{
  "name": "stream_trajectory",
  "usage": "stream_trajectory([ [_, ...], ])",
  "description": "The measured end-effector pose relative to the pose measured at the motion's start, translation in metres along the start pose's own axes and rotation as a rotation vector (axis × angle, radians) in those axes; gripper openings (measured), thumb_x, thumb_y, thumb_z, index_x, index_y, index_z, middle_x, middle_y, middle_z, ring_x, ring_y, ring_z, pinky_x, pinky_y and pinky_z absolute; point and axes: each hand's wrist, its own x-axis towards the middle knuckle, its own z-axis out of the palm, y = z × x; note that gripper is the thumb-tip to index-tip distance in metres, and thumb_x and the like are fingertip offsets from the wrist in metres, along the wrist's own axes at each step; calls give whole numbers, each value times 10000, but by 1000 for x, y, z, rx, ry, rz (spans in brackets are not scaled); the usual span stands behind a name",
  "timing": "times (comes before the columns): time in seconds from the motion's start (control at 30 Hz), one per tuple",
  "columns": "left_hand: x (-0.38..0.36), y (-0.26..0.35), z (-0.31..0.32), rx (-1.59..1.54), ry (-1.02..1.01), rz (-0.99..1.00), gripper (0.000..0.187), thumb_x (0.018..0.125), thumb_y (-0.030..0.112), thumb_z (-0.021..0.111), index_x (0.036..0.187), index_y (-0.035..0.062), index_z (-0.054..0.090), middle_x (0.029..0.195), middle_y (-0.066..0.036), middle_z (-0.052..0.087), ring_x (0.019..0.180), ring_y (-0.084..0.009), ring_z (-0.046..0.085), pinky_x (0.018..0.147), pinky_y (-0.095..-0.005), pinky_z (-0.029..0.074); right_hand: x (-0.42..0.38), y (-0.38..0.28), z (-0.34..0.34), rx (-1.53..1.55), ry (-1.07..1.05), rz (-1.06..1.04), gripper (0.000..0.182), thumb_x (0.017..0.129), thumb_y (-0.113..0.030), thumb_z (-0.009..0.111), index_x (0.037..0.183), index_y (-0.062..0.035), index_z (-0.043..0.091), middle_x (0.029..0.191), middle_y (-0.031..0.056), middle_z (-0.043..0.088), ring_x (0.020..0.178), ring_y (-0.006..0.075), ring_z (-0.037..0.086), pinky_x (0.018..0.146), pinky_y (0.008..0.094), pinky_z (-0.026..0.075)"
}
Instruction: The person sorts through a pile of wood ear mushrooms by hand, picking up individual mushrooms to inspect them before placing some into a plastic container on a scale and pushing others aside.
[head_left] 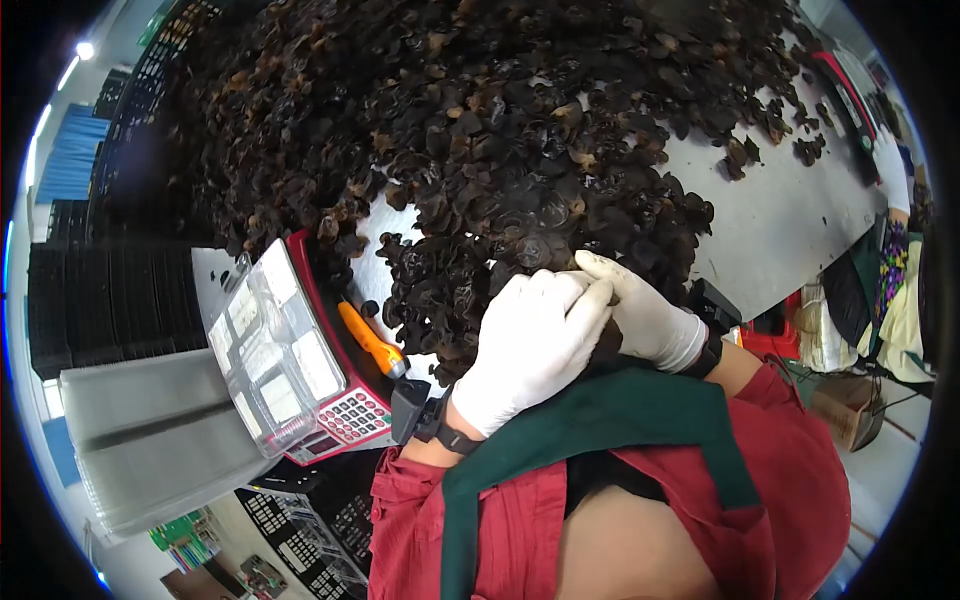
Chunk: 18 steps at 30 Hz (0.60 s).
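Note:
My left hand (535, 345) and my right hand (655, 315), both in white gloves, meet at the near edge of a heap of dark wood ear mushrooms (530, 180). The fingers of both are curled in and closed, the fingertips touching or nearly so. Dark mushroom pieces show just below the hands, but whatever lies between the fingers is hidden. Each wrist wears a black strap with a small box. Left of my left hand, an orange-handled tool (370, 340) rests beside a red and white weighing scale (350, 415) with a keypad.
Mushrooms cover much of the metal table (790, 215). Clear plastic trays (160, 435) and black trays (110, 305) are stacked at the left, with a black crate (310, 535) below. Across the table at the right are another red device (850, 110) and a co-worker's gloved hand (888, 165).

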Motion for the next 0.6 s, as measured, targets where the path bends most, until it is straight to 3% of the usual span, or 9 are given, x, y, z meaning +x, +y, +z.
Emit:
stream_trajectory([
  [0.03,1,0,-3,5,4,-9,340,708,64,771,1038,115,711,911,-33,663,752,-230,632,648,-340,492,8,6,-8,-8,-5,6,473,1067,-390,379,1274,-21,590,1127,79,667,975,200,648,903,331,526],
  [0.1,8,-2,-11,-109,71,7,298,706,64,768,994,111,711,916,-37,658,797,-239,628,698,-355,495,29,24,-44,288,-389,-30,461,1063,-409,389,1225,-47,623,1089,92,680,968,193,656,852,339,544],
  [0.13,10,-6,-19,-110,37,-21,252,724,86,762,969,101,709,914,-54,653,819,-261,622,729,-369,494,28,25,-53,335,-447,-34,466,1048,-409,413,1228,-33,621,1082,130,681,917,203,672,742,335,578],
  [0.2,9,-39,-8,59,313,-97,202,763,130,760,951,87,701,901,-78,652,816,-282,624,740,-378,497,30,16,-57,96,-446,-156,462,1042,-389,420,1212,-10,623,1070,158,684,868,218,682,609,315,583],
  [0.23,9,-61,-7,145,324,-225,185,781,136,757,947,80,699,899,-89,657,838,-293,632,749,-383,502,32,18,-61,87,-405,-201,460,1037,-371,421,1192,10,625,1059,169,689,832,228,685,556,291,575],
  [0.33,-10,-127,8,556,206,-441,138,815,109,741,931,58,688,882,-112,669,860,-311,659,756,-393,517,35,16,-66,5,-416,-302,400,1027,-316,452,1139,14,649,1011,150,686,808,200,669,566,269,556],
  [0.47,-29,-155,15,438,88,-592,152,814,105,747,947,42,709,912,-118,686,839,-312,674,762,-376,530,24,5,-52,-92,-389,-318,353,1011,-271,481,1112,18,657,986,134,681,801,182,661,568,264,541],
  [0.6,-32,-141,7,157,269,-626,136,790,134,782,888,48,744,880,-122,708,841,-310,686,773,-377,523,26,2,-48,-152,-391,-323,351,1002,-261,494,1138,21,652,983,119,682,798,168,661,589,261,536],
])
